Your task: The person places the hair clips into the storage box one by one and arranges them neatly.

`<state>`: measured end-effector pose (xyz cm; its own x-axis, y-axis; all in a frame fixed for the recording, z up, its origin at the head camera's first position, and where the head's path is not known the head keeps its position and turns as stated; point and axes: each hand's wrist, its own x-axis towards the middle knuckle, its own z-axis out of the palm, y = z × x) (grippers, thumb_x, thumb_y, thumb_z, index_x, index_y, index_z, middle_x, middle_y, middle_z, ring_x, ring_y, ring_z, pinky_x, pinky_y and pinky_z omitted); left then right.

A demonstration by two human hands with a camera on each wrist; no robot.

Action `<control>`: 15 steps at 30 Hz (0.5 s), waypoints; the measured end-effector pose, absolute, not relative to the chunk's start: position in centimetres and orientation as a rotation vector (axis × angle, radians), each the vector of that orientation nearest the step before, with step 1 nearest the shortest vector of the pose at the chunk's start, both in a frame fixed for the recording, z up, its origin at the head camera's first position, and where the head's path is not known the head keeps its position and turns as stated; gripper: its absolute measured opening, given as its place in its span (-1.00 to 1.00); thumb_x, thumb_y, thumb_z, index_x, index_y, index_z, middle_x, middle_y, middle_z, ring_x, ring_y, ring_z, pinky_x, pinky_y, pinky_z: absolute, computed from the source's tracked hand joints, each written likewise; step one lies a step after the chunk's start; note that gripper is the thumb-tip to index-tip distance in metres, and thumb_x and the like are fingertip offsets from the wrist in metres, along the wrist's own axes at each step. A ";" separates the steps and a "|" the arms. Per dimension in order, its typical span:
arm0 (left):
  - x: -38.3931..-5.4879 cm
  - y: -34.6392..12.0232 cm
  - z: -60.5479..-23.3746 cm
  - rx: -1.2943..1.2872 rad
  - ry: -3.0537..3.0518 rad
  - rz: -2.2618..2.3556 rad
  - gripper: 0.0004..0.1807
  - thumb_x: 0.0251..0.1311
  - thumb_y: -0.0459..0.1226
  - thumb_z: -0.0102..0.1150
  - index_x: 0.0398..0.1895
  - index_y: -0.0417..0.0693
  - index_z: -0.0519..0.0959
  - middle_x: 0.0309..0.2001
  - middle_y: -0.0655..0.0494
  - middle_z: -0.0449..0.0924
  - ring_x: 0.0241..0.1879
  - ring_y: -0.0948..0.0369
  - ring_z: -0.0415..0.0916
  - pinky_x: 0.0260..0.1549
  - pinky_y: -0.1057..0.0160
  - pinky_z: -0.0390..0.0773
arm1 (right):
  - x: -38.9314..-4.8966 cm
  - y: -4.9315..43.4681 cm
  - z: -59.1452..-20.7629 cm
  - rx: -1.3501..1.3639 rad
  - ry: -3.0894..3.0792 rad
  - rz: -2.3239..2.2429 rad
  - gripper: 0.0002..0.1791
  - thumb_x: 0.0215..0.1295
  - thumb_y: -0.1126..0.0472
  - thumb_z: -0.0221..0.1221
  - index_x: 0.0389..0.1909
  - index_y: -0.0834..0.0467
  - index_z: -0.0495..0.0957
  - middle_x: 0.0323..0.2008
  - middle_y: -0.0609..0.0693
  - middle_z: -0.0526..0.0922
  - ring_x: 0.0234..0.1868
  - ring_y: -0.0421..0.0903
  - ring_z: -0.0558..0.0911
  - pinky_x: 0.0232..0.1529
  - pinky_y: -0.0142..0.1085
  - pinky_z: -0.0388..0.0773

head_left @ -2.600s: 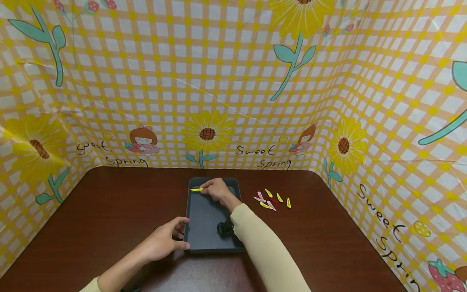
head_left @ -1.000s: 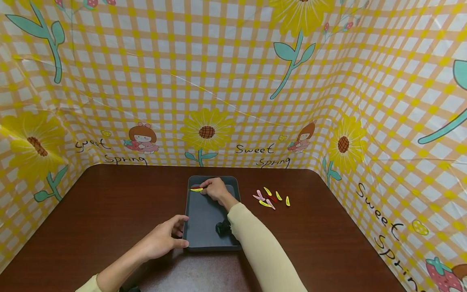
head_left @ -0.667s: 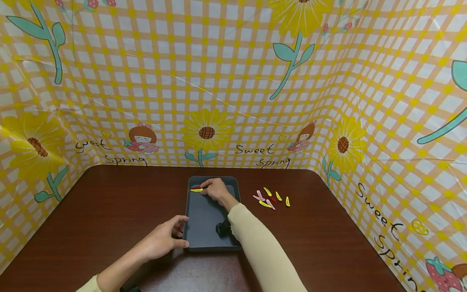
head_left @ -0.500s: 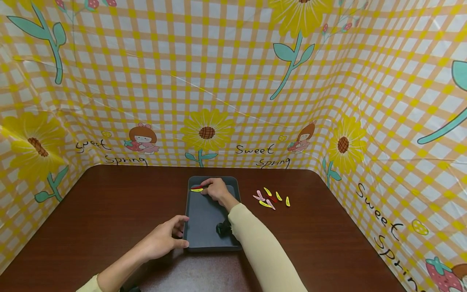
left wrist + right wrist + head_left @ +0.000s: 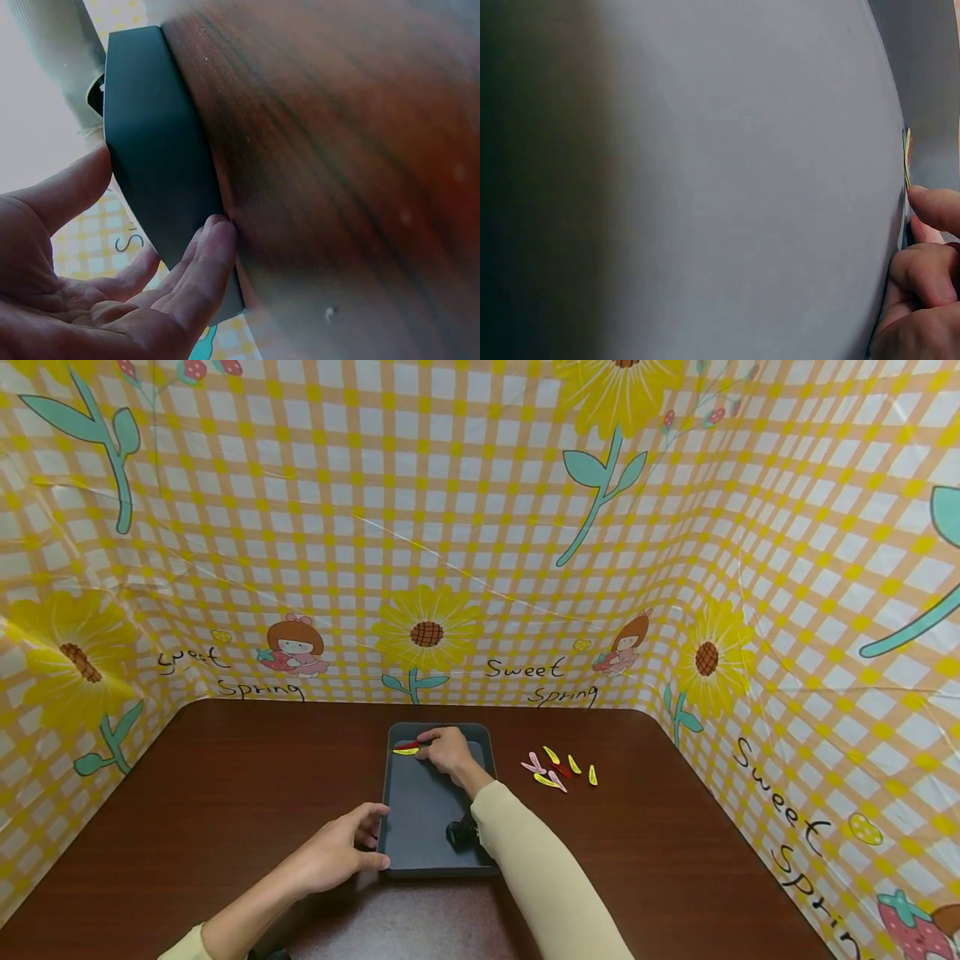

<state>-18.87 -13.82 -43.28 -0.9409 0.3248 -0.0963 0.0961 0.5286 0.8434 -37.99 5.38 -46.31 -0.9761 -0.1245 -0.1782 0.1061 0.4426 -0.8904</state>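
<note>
A grey rectangular tray [image 5: 435,827] lies on the table. My left hand [image 5: 335,853] rests against its left side, thumb at the rim and fingertips on the outer wall [image 5: 146,135], as the left wrist view shows. Near the tray's far end my right hand [image 5: 447,750] reaches inside. Its thumb and index finger pinch the right end of a red hair clip [image 5: 406,746]. Just in front of the red one, almost parallel, is a yellow hair clip [image 5: 406,752]. The right wrist view catches only the clips' thin edges [image 5: 907,154] at the thumb tip; curled fingers cover the rest.
Right of the tray lies a loose group of hair clips: pink ones [image 5: 534,762], a red one [image 5: 560,769] and several yellow ones [image 5: 573,764]. A checked sunflower cloth [image 5: 480,552] walls the brown table [image 5: 262,777] at the back and sides.
Since the earliest frame, the red hair clip has come into sight beside the yellow one in the tray. My right fingertips have shifted very slightly right. The left hand stays put.
</note>
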 end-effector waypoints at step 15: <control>-18.9 -13.8 -43.3 0.357 2.532 1.375 -0.26 0.09 -0.23 0.49 0.34 -0.14 0.39 0.02 -0.01 0.54 -0.03 0.11 0.54 -0.10 0.01 0.53 | -37.9 5.4 -46.3 -0.014 2.472 -1.554 -0.77 0.25 0.33 0.33 -0.07 0.17 0.72 -0.79 -0.15 0.26 -0.79 -0.21 0.12 -0.69 -0.34 0.15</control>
